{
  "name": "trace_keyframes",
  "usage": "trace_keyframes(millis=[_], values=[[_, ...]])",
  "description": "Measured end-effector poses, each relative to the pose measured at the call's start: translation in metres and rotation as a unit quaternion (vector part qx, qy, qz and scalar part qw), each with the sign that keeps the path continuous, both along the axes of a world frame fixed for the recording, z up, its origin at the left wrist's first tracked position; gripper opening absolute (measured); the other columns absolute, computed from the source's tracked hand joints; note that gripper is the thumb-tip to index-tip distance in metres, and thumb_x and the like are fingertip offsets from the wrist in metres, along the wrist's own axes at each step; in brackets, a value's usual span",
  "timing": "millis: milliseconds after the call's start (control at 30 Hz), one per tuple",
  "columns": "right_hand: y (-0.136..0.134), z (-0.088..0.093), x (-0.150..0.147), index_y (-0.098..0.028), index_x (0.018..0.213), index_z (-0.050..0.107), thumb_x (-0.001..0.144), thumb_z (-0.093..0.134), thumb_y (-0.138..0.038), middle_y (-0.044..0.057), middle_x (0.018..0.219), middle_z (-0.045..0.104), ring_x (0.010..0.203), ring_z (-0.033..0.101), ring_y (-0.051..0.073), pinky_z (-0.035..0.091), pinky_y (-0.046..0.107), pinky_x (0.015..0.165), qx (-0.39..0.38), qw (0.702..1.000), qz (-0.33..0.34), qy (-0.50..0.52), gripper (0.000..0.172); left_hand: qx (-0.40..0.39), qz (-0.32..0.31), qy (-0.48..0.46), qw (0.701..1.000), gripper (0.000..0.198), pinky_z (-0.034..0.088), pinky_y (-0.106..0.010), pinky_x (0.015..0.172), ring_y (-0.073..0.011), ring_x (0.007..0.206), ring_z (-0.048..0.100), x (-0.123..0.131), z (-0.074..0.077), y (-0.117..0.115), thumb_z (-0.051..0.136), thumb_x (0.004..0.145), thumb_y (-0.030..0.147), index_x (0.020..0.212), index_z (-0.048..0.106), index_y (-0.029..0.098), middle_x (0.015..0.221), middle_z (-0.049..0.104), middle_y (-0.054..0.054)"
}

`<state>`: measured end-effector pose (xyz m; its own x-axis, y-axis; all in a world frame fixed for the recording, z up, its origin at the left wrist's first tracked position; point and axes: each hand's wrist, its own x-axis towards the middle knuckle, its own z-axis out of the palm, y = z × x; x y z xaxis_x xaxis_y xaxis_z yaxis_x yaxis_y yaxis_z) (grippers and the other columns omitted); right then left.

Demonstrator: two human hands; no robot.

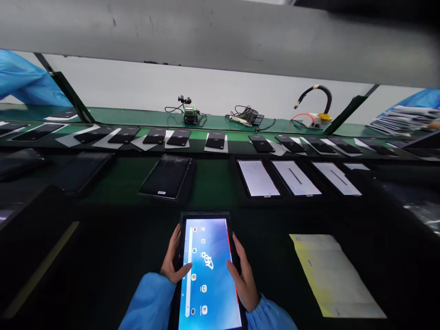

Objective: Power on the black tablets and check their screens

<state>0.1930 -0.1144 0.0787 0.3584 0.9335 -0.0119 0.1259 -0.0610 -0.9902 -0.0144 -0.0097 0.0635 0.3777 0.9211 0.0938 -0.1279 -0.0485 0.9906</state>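
A tablet [215,284] with a lit blue home screen and app icons lies lengthwise before me, its top end pointing away. My left hand [174,261] grips its left edge, the thumb resting over the screen's border. On the opposite edge my right hand [244,275] holds it the same way, thumb on the glass. Both hands come out of blue sleeves. The fingers under the tablet are hidden. Beyond it lies a dark-screened tablet [167,176], with a lit white-screened tablet [258,178] to its right.
More lit tablets [296,178] lie at right. A yellow-and-white paper sheet [335,275] rests right of my hands. Behind, several dark devices [216,140] on white papers line a strip. A grey beam [220,36] spans overhead. Blue-sleeved people [29,78] show at both far sides.
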Motion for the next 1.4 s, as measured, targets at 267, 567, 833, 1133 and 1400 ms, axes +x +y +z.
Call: trace_keyframes(millis=[267,567,833,1133,1400], values=[[0.000,-0.002,0.000,-0.031,0.146,0.024,0.093,0.045,-0.050,0.004,0.153,0.028,0.140,0.025,0.024,0.027,0.048,0.114,-0.006,1.000,-0.007,-0.014,0.060,0.025,-0.005,-0.006,1.000,0.095,0.023,-0.050,0.116,-0.0358,0.142,0.020,0.000,-0.006,0.003,0.074,0.071,0.040,0.147,0.018,0.031,0.153,0.030,-0.008],[0.088,0.048,0.001,-0.026,0.133,0.049,0.095,0.040,-0.038,0.010,0.143,0.045,0.135,0.035,0.031,0.008,0.066,0.110,0.043,0.914,0.080,-0.394,0.041,-0.107,-0.101,-0.214,0.966,0.082,0.028,-0.055,0.112,-0.0349,0.137,0.032,-0.003,-0.022,0.019,0.073,0.070,0.038,0.141,0.032,0.040,0.148,0.041,-0.002],[0.165,0.068,-0.040,-0.030,0.076,0.070,0.094,0.044,-0.041,0.002,0.083,0.071,0.094,0.065,0.027,0.024,0.069,0.104,0.066,0.907,0.143,-0.390,0.033,-0.107,-0.114,-0.245,0.957,0.074,0.030,-0.052,0.112,-0.0348,0.138,0.030,0.000,-0.021,0.022,0.072,0.070,0.042,0.136,0.039,0.042,0.144,0.046,0.004],[0.180,0.067,-0.038,-0.029,0.069,0.071,0.084,0.062,-0.034,0.003,0.069,0.072,0.077,0.069,0.027,0.046,0.059,0.087,-0.033,0.926,0.128,-0.353,0.019,-0.132,-0.104,-0.252,0.953,0.080,0.027,-0.050,0.114,-0.0338,0.139,0.027,0.003,-0.019,0.024,0.076,0.063,0.040,0.135,0.040,0.044,0.138,0.053,0.008],[0.113,0.132,-0.026,-0.030,0.069,0.066,0.087,0.054,-0.031,0.001,0.092,0.070,0.104,0.060,0.027,0.016,0.064,0.110,0.020,0.928,0.161,-0.334,0.022,-0.169,-0.017,-0.207,0.963,0.051,0.027,-0.051,0.115,-0.0315,0.135,0.037,0.001,-0.019,0.024,0.061,0.083,0.047,0.131,0.048,0.037,0.132,0.059,0.002]])
